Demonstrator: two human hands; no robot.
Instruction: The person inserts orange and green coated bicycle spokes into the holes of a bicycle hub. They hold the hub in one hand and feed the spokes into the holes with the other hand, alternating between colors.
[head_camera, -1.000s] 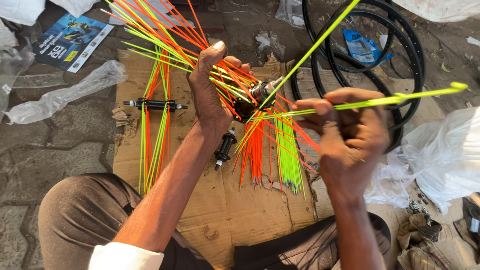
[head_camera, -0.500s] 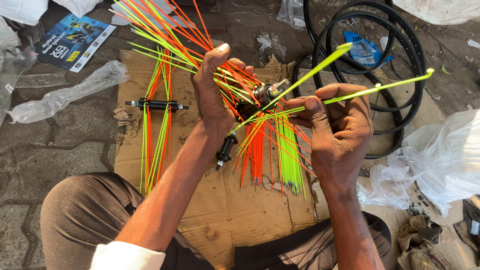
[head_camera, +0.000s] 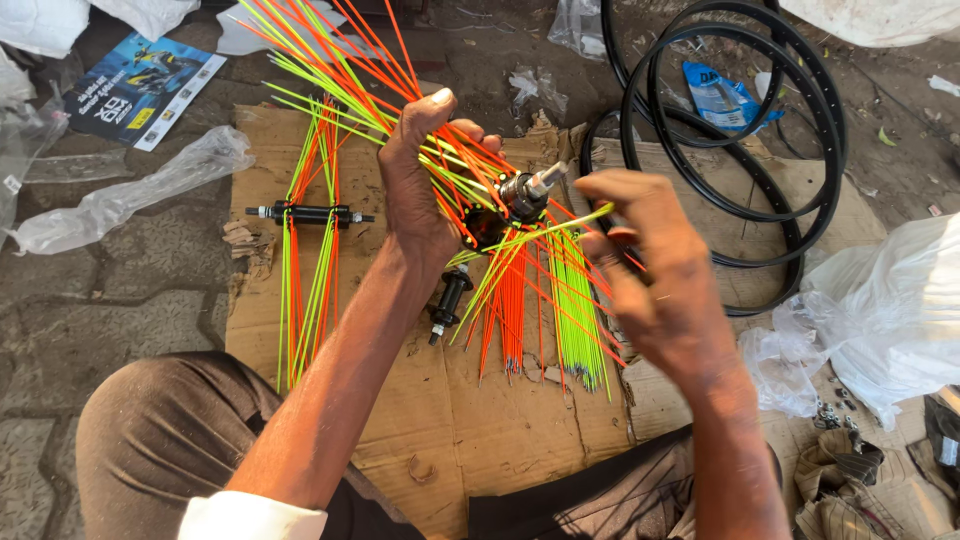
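We are risking a tangle: the loose spokes (head_camera: 330, 70) fanning out of the hub (head_camera: 520, 195) could snag one another if the yellow spoke (head_camera: 550, 228) we are pinching goes in crooked. Our left hand (head_camera: 420, 190) is wrapping closed around the hub and its spokes, holding them above the cardboard (head_camera: 450, 430). Our right hand (head_camera: 650, 270), just beside the hub, is pinching the yellow spoke, whose tip is touching the hub.
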